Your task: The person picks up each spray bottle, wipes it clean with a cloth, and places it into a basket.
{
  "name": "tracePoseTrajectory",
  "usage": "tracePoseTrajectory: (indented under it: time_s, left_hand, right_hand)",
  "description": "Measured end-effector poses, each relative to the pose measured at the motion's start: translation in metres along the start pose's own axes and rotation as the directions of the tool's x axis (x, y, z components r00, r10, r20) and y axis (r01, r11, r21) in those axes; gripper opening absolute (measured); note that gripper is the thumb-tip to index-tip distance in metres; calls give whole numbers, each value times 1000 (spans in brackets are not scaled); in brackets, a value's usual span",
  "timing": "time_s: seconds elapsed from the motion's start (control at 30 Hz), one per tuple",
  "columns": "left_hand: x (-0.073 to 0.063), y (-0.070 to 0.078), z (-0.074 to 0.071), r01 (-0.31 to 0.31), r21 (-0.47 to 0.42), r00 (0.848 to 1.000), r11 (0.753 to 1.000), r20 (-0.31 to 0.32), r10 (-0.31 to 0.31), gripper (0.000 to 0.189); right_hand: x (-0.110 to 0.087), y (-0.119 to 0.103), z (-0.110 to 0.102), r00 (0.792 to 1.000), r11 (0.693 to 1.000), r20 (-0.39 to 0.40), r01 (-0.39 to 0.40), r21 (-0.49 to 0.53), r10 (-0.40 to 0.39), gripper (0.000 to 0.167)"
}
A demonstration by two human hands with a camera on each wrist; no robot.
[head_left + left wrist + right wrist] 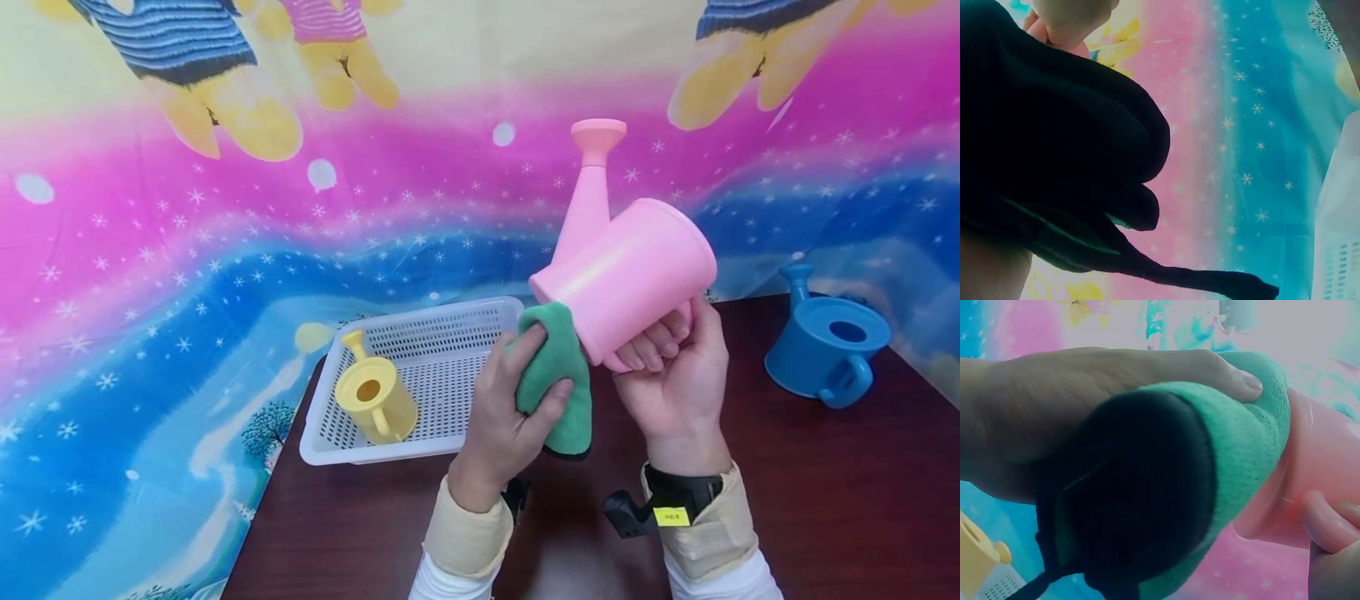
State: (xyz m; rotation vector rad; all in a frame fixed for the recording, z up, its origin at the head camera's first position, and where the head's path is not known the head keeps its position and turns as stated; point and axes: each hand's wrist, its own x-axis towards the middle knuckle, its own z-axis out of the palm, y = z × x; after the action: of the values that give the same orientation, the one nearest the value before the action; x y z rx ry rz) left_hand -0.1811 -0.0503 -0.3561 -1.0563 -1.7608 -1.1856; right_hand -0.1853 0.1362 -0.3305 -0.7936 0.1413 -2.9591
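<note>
In the head view my right hand [678, 375] grips the handle of a pink watering can [637, 267], held tilted above the table with its spout pointing up. My left hand [506, 408] holds a green cloth [555, 375] with a dark underside against the can's lower left end. From the right wrist view, the thumb and palm press the cloth [1247, 444] to the pink can [1329, 450]. The cloth's dark side [1072, 125] fills much of the left wrist view and hides the left fingers.
On the dark brown table [817, 500], a white perforated basket [322, 454] at the left holds a yellow watering can [375, 400]. A blue watering can [825, 350] stands at the right. Behind hangs a patterned cloth backdrop [420, 192].
</note>
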Motion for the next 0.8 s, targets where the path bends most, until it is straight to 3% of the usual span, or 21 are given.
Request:
tracePoseTrajectory:
  time_s: [0.23,0.47,0.63,0.8]
  left_hand:
    - [-1,-1,-4,23,46,999,999,-39,-21,48]
    - [-1,-1,-13,142,21,986,990,-94,-139,49]
    - [0,-3,-20,167,-18,983,986,-74,-168,51]
    - [1,-6,-25,151,-85,988,985,-10,-153,49]
  right_hand:
    - [2,-1,0,999,999,32,7,-34,-6,51]
    - [0,-6,-2,992,1000,122,-17,-2,17,45]
    - [-1,-11,-4,982,997,173,-78,30,72,43]
    - [-1,-18,-9,974,992,188,-122,-20,124,46]
